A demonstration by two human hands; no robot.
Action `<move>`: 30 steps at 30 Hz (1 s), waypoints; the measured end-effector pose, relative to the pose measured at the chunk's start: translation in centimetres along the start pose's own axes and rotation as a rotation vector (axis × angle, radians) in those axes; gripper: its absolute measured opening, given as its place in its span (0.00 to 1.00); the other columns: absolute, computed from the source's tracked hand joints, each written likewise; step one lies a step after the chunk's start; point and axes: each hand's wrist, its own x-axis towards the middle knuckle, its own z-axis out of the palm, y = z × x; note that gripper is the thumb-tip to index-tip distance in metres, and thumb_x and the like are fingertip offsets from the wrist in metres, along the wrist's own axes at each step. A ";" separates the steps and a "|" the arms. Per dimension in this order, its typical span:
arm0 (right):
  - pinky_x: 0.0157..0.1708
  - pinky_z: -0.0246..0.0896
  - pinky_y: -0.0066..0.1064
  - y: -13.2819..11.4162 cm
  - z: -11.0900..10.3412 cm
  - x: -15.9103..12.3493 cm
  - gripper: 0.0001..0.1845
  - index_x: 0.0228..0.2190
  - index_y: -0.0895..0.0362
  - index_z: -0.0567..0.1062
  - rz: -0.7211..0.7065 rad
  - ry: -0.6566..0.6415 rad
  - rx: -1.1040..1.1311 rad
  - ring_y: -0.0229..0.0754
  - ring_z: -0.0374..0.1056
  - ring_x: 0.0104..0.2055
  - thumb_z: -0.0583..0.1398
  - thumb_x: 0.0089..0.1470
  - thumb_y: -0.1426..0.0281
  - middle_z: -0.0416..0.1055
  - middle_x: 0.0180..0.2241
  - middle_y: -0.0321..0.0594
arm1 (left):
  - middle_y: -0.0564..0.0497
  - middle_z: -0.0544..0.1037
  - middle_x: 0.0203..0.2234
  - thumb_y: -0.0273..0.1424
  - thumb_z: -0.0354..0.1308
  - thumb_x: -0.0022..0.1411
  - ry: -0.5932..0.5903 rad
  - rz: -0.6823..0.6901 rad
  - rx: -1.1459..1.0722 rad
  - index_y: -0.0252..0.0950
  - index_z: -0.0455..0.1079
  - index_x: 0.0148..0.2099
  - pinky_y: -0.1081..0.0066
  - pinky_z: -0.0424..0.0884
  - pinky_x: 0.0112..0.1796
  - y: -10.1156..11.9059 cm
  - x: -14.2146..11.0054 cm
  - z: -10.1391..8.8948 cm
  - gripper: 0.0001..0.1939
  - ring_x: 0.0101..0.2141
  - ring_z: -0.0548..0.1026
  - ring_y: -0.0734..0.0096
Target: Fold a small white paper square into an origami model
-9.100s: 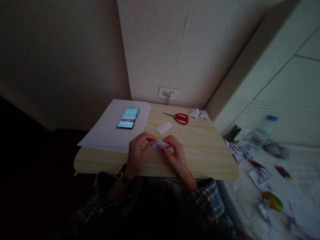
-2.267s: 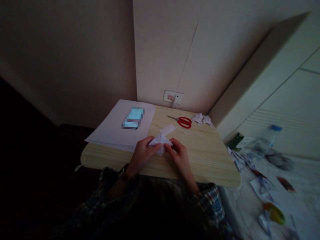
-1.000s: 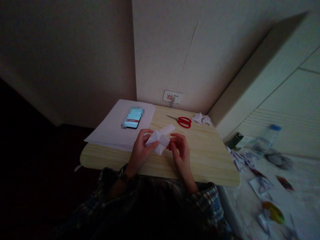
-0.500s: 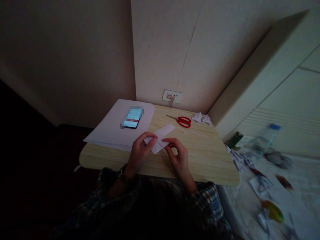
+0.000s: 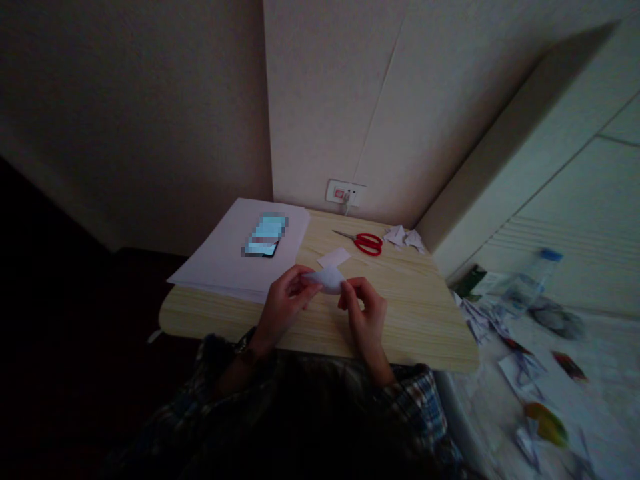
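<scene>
Sleeves blur into shadow at the bottom. The left hand and right hand pinch opposite ends of a folded paper above the table, hiding its corners; its creases are hard to make out. Wood grain stretches rightward to a rounded corner. Beyond lie a slip, a pixelated phone on large sheets, scissors, and folded pieces near the far edge.
</scene>
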 end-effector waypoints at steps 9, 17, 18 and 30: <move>0.25 0.55 0.26 -0.1 0.1 0.2 0.16 0.22 0.55 0.67 0.022 -0.105 -0.001 0.34 0.61 0.20 0.55 0.59 0.63 0.64 0.17 0.30 | 0.57 0.68 0.24 0.35 0.64 0.47 0.054 0.041 0.077 0.36 0.66 0.26 0.76 0.66 0.29 -0.1 0.1 -0.3 0.10 0.27 0.68 0.74; 0.28 0.56 0.28 0.5 0.6 0.5 0.13 0.22 0.55 0.68 -0.025 -0.237 -0.052 0.37 0.63 0.25 0.56 0.57 0.65 0.67 0.21 0.33 | 0.54 0.74 0.28 0.34 0.65 0.45 0.016 -0.011 -0.070 0.34 0.69 0.32 0.72 0.71 0.36 -0.6 0.4 -0.3 0.13 0.33 0.73 0.69; 0.28 0.56 0.28 0.5 0.6 0.5 0.13 0.23 0.55 0.68 -0.028 -0.237 -0.056 0.37 0.63 0.25 0.56 0.57 0.65 0.67 0.21 0.33 | 0.53 0.75 0.28 0.34 0.65 0.45 0.008 -0.021 -0.071 0.34 0.69 0.33 0.71 0.71 0.37 -0.7 0.4 -0.3 0.13 0.34 0.74 0.67; 0.27 0.55 0.28 0.7 0.6 0.4 0.13 0.23 0.55 0.66 -0.053 -0.234 -0.076 0.37 0.62 0.26 0.55 0.57 0.65 0.64 0.22 0.33 | 0.51 0.78 0.33 0.34 0.66 0.45 0.009 -0.058 -0.095 0.35 0.68 0.40 0.70 0.72 0.37 -0.3 0.3 -0.3 0.19 0.35 0.76 0.66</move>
